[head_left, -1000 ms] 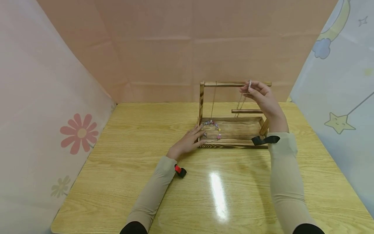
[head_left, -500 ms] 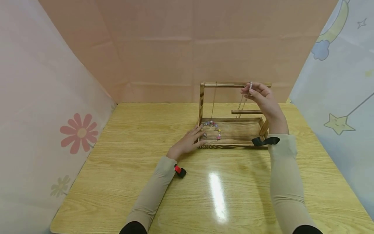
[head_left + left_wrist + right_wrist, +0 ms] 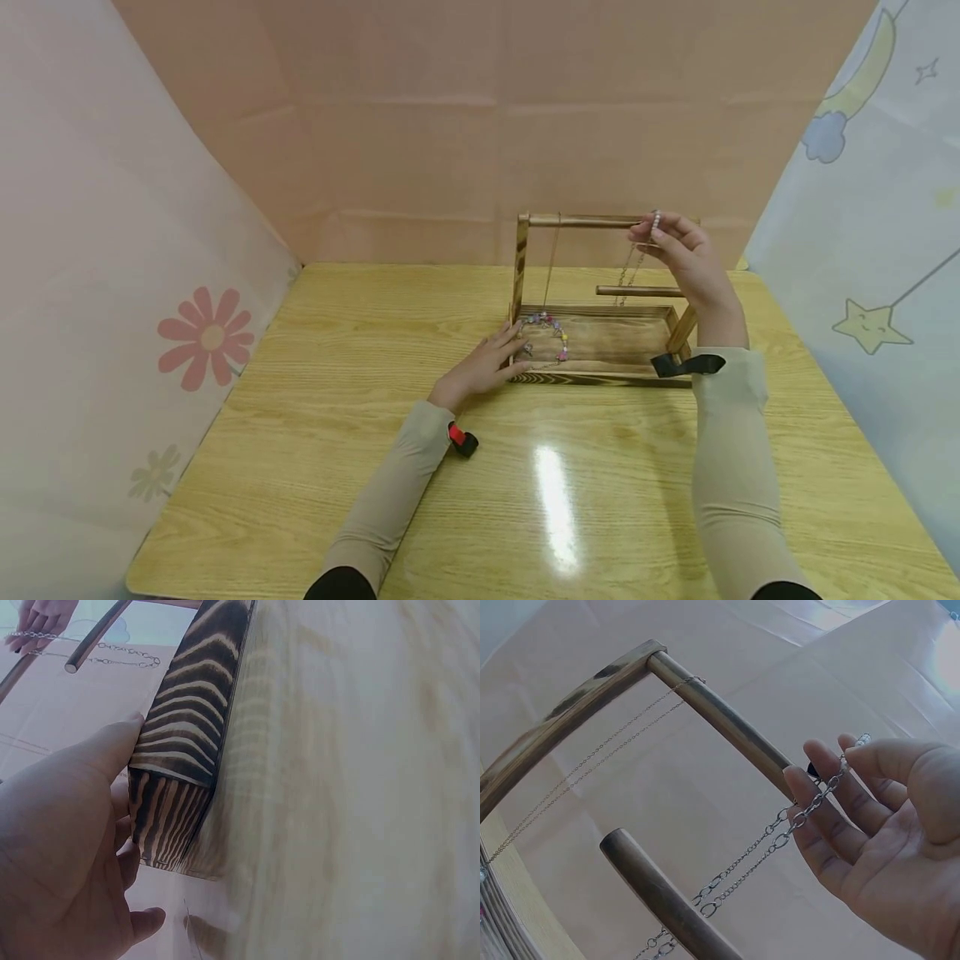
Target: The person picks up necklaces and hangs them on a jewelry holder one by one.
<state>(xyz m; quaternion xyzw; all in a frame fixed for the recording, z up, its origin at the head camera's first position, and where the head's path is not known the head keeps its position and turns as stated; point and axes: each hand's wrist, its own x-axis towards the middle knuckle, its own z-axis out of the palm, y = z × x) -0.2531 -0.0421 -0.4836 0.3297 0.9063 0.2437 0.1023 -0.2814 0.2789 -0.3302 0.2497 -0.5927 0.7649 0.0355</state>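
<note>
My right hand (image 3: 693, 258) pinches a silver chain necklace (image 3: 780, 841) with a short row of white pearl beads (image 3: 656, 221) between thumb and fingers. It is at the right part of the upper bar (image 3: 720, 716) of a wooden jewelry stand (image 3: 600, 380). The chain hangs down from the fingers past the shorter lower rod (image 3: 637, 292). At the stand's front left corner, my left hand (image 3: 480, 364) holds the tray's end, thumb along the front rail and fingers around the side, as the left wrist view shows.
A fine chain (image 3: 552, 262) hangs from the upper bar's left part, ending in colourful beads (image 3: 562, 337) that lie in the stand's tray. The stand is on a wood-grain table (image 3: 375, 333). A pink backdrop (image 3: 420, 150) rises behind, with patterned cloth (image 3: 900, 250) at the sides.
My right hand has shifted slightly right along the upper bar with the necklace still pinched. My left hand has stayed on the stand's corner.
</note>
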